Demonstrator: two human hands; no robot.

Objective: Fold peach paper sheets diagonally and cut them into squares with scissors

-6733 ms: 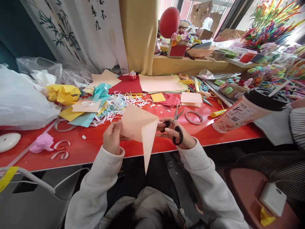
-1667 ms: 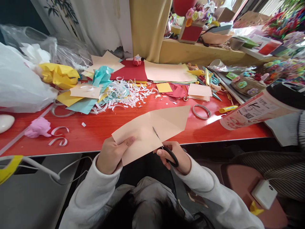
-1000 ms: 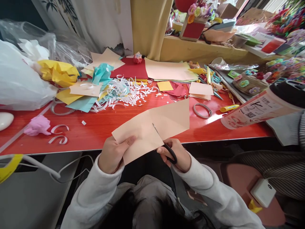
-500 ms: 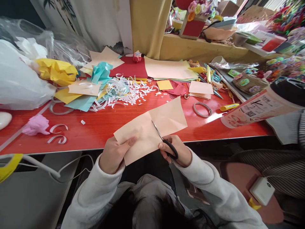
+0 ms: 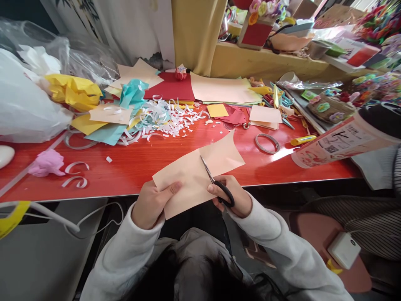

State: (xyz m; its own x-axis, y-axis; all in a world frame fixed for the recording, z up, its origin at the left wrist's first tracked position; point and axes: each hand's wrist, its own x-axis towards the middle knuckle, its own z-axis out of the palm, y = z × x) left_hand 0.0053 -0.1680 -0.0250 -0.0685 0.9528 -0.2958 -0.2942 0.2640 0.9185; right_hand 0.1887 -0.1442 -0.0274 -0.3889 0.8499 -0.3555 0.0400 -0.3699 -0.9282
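Above the table's front edge I hold up a pale peach sheet of paper (image 5: 188,175). My left hand (image 5: 155,204) grips its lower left side, with the thumb on top and the fingers underneath. Black-handled scissors (image 5: 224,193) sit in my right hand (image 5: 233,194), the fingers closed round the handles. Their blades point up and to the left across the middle of the sheet. One blade lies over the paper's upper face; whether the other is beneath it, I cannot tell.
White paper shreds (image 5: 169,117) are heaped on the red table (image 5: 115,171) beside crumpled coloured paper. A pink paper ball (image 5: 46,162) lies left. To the right are a tape ring (image 5: 267,143), a yellow marker (image 5: 303,140) and a tall cup (image 5: 338,144).
The peach sheet has shifted and tilted slightly, its far right corner a little lower and further left. Both hands keep their grip, and the scissor blades look slightly further apart.
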